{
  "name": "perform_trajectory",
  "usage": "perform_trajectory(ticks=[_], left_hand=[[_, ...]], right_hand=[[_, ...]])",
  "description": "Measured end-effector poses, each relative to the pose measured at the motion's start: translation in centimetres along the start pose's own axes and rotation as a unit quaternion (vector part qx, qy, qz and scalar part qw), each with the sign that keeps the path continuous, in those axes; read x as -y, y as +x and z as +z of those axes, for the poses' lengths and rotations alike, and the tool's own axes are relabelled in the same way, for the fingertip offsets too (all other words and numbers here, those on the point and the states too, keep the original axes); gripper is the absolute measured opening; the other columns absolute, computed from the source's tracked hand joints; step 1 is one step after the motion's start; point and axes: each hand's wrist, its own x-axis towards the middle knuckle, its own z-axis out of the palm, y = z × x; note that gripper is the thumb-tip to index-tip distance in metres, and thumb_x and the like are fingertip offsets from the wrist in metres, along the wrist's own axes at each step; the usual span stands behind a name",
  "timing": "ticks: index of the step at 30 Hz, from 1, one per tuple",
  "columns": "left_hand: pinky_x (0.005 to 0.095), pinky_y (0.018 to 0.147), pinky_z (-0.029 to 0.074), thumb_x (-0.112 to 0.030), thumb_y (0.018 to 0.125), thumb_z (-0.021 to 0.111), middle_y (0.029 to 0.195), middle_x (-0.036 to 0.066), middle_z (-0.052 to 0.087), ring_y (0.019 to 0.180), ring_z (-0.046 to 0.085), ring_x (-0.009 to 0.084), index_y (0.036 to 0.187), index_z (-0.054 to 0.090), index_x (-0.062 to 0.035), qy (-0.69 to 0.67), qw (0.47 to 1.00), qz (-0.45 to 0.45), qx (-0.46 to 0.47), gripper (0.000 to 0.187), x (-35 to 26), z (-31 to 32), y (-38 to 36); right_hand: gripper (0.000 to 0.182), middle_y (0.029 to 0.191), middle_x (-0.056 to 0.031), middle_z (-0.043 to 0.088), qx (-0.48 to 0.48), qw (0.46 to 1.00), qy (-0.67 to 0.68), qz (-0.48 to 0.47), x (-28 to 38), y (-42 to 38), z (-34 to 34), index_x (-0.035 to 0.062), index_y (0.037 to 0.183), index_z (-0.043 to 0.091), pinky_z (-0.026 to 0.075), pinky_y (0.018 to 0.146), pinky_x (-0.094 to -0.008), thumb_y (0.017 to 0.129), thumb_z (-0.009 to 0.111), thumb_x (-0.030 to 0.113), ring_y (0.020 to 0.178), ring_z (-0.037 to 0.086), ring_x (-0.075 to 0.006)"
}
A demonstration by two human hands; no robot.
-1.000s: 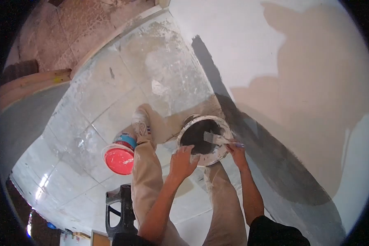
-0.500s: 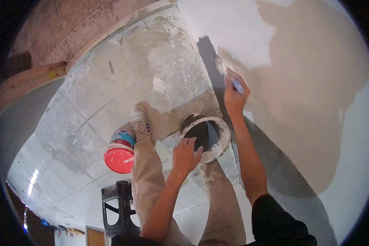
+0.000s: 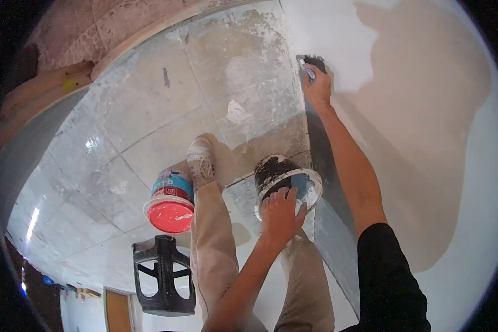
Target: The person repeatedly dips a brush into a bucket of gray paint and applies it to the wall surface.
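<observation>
Left hand (image 3: 281,214) at the bucket (image 3: 271,167), grip uncertain; right hand (image 3: 318,87), apart beyond the bucket, clamps a brush (image 3: 311,73) best drawn evenly along the dark band (image 3: 319,145).

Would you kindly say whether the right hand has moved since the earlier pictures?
Yes, the right hand has moved away from the bucket to the far end of the dark wall strip.

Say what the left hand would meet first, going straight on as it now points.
The left hand would likely meet the paint-smeared bucket first, at its inner wall or far rim; depth is unclear.
</observation>
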Motion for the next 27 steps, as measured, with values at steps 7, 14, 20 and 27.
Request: perform_trajectory(ticks=[7,14,20,27], left_hand=[[0.0501,0.096,0.044,-0.032,0.092,0.062,0.120,0.020,0.059,0.108,0.058,0.0368,0.129,0.055,0.0006,-0.018,1.000,-0.002,-0.019,0.050,-0.3,-0.7,0.6],[0.0521,0.098,0.042,-0.032,0.093,0.062,0.124,0.020,0.057,0.109,0.058,0.0380,0.130,0.054,0.0008,-0.021,1.000,-0.018,0.004,0.050,-0.7,-1.1,0.8],[0.0517,0.097,0.043,-0.034,0.092,0.062,0.123,0.020,0.057,0.108,0.058,0.0378,0.130,0.055,0.0002,-0.029,0.999,-0.036,0.016,0.051,-1.2,-1.8,1.0],[0.0514,0.097,0.043,-0.034,0.092,0.062,0.121,0.020,0.058,0.109,0.058,0.0378,0.130,0.055,0.0005,-0.025,0.999,-0.031,0.003,0.052,-1.0,-2.0,1.4]], right_hand=[[0.020,0.077,-0.0216,0.068,-0.014,1.000,-0.002,0.002,-0.6,2.1,1.3,0.0045,0.103,0.071,0.052,0.067,-0.0409,0.084,0.068,0.009,0.072,0.067,-0.0363],[0.021,0.086,-0.0225,0.070,-0.027,0.995,-0.074,-0.056,-1.6,3.1,2.3,0.0041,0.102,0.072,0.053,0.075,-0.0451,0.085,0.066,0.013,0.079,0.067,-0.0407],[0.025,0.089,-0.0226,0.070,-0.052,0.991,-0.106,-0.057,2.1,1.3,-0.2,0.0029,0.108,0.070,0.054,0.077,-0.0453,0.086,0.064,0.011,0.084,0.068,-0.0405],[0.028,0.093,-0.0220,0.070,-0.030,0.996,-0.046,-0.072,2.2,0.3,1.7,0.0035,0.112,0.069,0.054,0.078,-0.0448,0.085,0.064,0.009,0.087,0.069,-0.0397]])
